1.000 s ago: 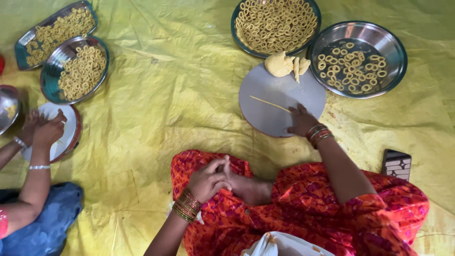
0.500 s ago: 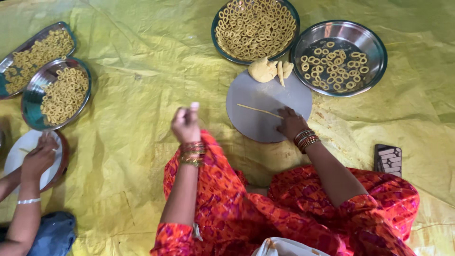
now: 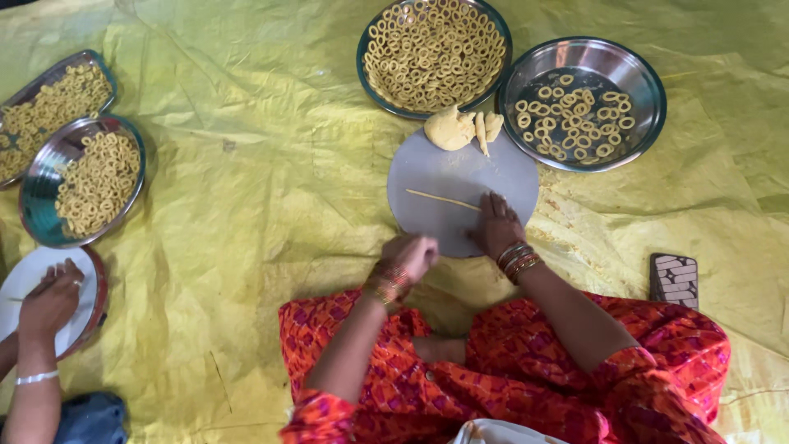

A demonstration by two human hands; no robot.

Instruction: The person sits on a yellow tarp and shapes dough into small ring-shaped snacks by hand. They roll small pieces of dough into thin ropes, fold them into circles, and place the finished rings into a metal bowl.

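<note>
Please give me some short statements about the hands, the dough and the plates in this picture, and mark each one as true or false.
1. The right hand rests on the round grey board, at the end of a thin dough strip. True.
2. The left hand holds the dough lump. False: the lump lies at the far edge of the board, apart from both hands.
3. The steel bowl at the right is heaped full of rings. False: only a sparse layer covers its bottom.
4. Another person's hand is over a white plate at the left. True.
</note>
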